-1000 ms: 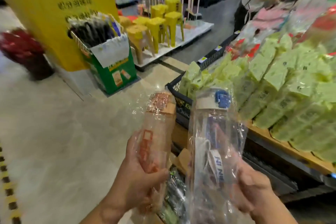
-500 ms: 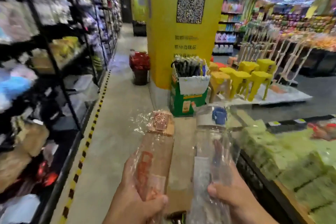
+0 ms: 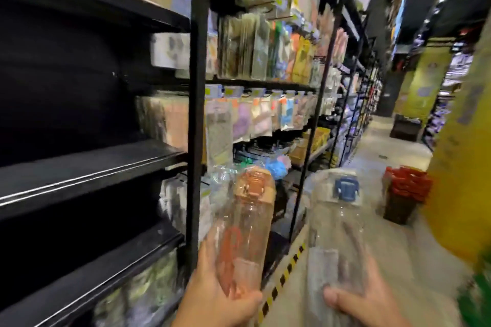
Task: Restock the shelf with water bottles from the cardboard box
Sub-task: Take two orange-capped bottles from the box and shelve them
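Observation:
My left hand (image 3: 212,292) grips a clear water bottle with an orange lid (image 3: 244,223), wrapped in plastic film. My right hand (image 3: 364,302) grips a clear water bottle with a blue lid (image 3: 337,231), also wrapped. Both bottles stand roughly upright, side by side, in front of me. A black shelf unit (image 3: 87,164) fills the left of the view, and its dark boards show no goods at this height. The cardboard box is out of view.
A black upright post (image 3: 196,114) separates the dark shelves from bays hung with packaged goods (image 3: 265,56). The aisle floor (image 3: 385,247) runs ahead with a yellow-black stripe along the shelf base. A stack of red baskets (image 3: 406,191) and a yellow pillar (image 3: 462,167) stand to the right.
My view has swung left from the green goods display and the yellow pillar to the black shelving. Both hands have kept their bottles, held upright in front of me.

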`<state>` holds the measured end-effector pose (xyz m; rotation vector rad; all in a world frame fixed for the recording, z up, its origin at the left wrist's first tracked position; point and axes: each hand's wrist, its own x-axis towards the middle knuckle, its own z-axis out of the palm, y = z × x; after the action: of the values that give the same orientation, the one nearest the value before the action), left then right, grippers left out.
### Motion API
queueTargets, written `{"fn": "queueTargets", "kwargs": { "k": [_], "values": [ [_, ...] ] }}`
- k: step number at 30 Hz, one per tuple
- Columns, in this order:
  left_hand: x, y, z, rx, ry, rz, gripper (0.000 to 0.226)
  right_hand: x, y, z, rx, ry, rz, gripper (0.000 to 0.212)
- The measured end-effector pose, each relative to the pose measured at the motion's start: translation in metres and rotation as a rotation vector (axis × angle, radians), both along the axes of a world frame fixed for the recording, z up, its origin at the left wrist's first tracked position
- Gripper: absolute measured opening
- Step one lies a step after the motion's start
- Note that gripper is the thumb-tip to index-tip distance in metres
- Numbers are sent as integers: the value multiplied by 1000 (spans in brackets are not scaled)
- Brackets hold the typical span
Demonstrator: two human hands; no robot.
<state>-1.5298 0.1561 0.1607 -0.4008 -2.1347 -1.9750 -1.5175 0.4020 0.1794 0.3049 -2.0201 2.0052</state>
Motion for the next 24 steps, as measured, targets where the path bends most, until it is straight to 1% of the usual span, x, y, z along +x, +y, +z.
{"fn": "queueTargets", "kwargs": {
  "k": [1,2,3,5,7,10,12,13,20,22,24],
  "values": [
    [-9,-25,6,-12,18,56,119,-13,-33,9,20,28,60,117],
    [-16,-50,13,-18,55,107,118,-31,-64,14,23,56,124,104],
    [-23,-72,18,-23,87,155,116,-46,-93,19,-8,80,138,101],
    [-31,-111,33,-38,151,216,110,-75,-137,18,-76,114,215,104],
    [-37,-144,45,-68,174,278,104,-103,-178,25,-97,122,256,101],
    [-45,-186,59,-108,199,365,107,-141,-228,37,-105,170,381,103],
    [-49,-207,67,-126,214,413,110,-160,-255,48,-105,220,490,111],
    [-50,-215,72,-126,217,441,111,-168,-268,52,-103,234,543,113],
    [-49,-241,88,-197,314,701,117,-213,-332,92,-118,328,860,100],
    [-48,-242,96,-218,312,779,116,-223,-349,103,-101,366,965,101],
    [-49,-246,106,-251,332,847,115,-232,-366,113,-123,360,1042,103]
  ]
}}
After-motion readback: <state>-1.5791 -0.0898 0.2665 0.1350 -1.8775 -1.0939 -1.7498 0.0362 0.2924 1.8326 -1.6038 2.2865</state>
